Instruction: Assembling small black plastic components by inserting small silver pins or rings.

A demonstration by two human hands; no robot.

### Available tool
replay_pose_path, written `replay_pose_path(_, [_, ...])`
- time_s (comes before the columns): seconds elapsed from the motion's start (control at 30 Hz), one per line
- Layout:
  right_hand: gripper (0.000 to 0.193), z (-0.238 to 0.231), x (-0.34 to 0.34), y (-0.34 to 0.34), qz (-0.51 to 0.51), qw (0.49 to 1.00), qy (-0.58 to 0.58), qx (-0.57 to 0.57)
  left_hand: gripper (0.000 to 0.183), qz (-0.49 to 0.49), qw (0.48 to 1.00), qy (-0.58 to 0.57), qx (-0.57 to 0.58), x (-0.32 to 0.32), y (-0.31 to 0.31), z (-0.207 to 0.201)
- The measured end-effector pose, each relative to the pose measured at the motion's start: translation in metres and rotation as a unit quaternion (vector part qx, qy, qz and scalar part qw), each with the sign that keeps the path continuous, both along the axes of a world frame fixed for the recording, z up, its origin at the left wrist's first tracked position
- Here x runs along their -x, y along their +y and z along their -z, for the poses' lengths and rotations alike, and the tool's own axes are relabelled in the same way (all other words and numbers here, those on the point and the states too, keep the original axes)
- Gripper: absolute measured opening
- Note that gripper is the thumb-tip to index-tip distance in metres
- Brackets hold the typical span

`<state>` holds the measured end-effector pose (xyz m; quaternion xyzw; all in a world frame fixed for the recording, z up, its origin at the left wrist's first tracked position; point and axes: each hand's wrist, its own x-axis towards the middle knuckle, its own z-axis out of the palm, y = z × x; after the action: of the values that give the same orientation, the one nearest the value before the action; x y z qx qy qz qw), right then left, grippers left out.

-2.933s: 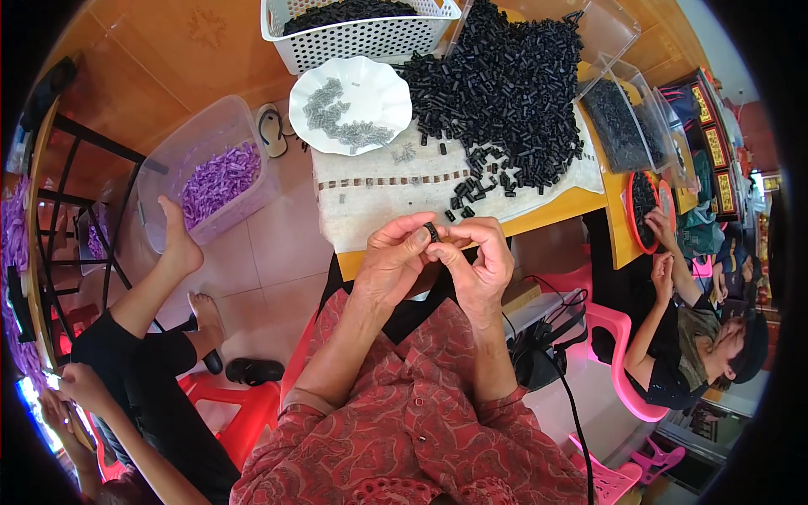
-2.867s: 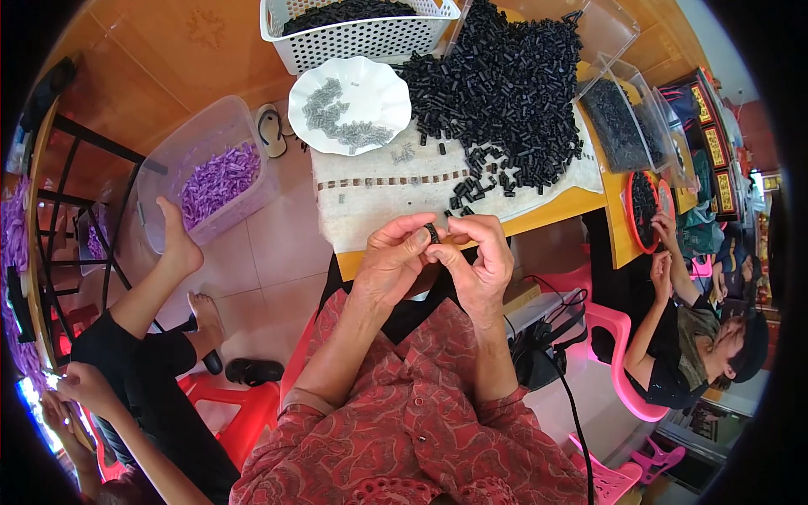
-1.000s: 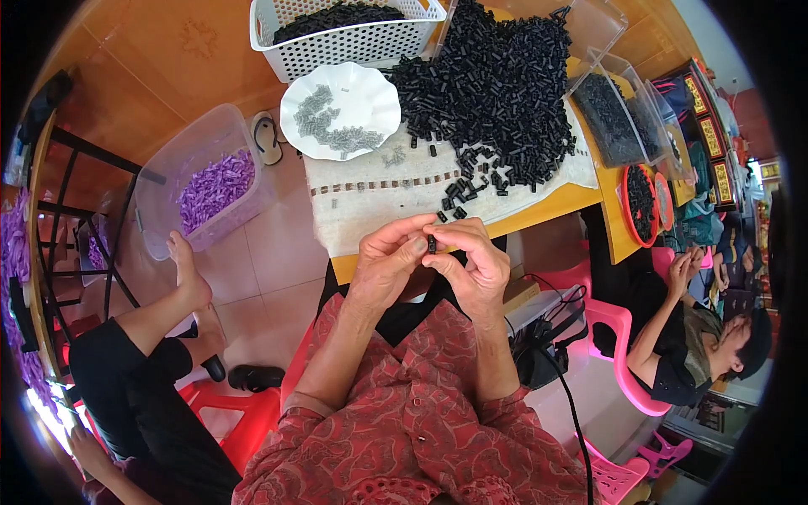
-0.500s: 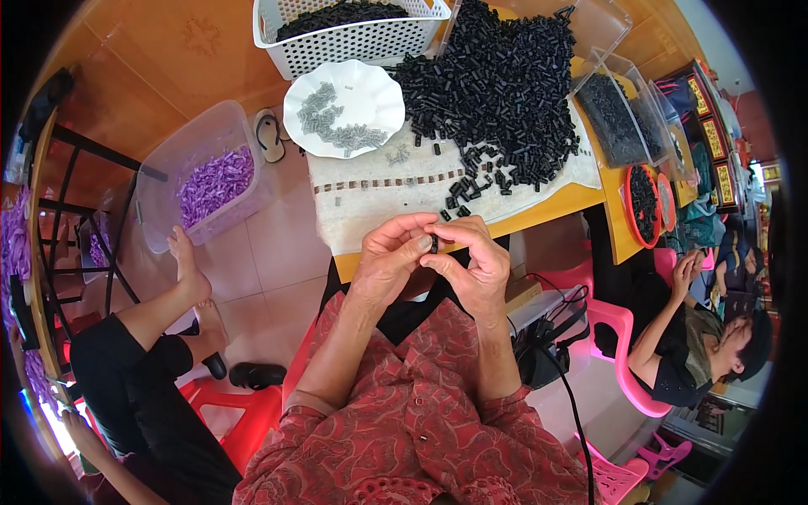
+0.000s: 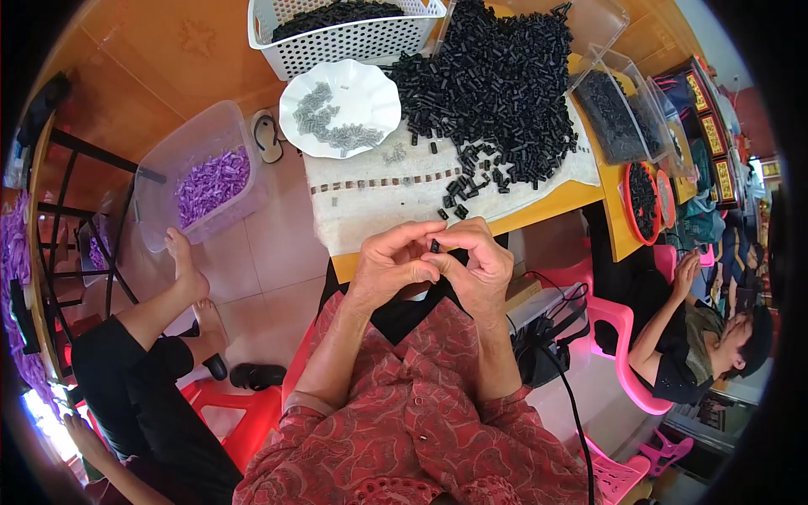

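Between my fingertips, in front of the table edge, is a small black plastic piece (image 5: 434,246). My left hand (image 5: 389,263) and my right hand (image 5: 478,263) both pinch toward it, their thumbs and forefingers nearly meeting. Just beyond, several loose black pieces (image 5: 460,212) lie on a white cloth (image 5: 353,220). They trail off from a large heap of similar black pieces (image 5: 505,93). Left of the heap stands a white scalloped plate (image 5: 376,95) with small clear pieces (image 5: 353,136) on it.
A white perforated basket (image 5: 337,55) of black pieces stands behind the plate. Clear bins (image 5: 610,126) and a red-rimmed tray (image 5: 644,206) sit to the right. A tub of purple pieces (image 5: 210,185) is on the floor at left. Two people sit nearby, one on each side.
My fingers have shifted around the black piece, and my left thumb now points more to the right. The view has moved slightly.
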<state>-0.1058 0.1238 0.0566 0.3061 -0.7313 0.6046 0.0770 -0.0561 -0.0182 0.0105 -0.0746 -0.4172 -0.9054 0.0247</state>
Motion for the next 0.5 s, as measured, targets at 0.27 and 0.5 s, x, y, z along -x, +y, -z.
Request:
replay_pose_path(0.27, [0.027, -0.003, -0.003, -0.001, 0.012, 1.0, 0.001, -0.009, 0.05, -0.011, 1.0, -0.017, 0.007, -0.001, 0.001, 0.002])
replay_pose_path(0.5, [0.025, 0.0, -0.008, -0.003, 0.04, 0.999, 0.027, -0.023, 0.041, -0.071, 0.996, 0.023, 0.054, 0.004, 0.008, 0.011])
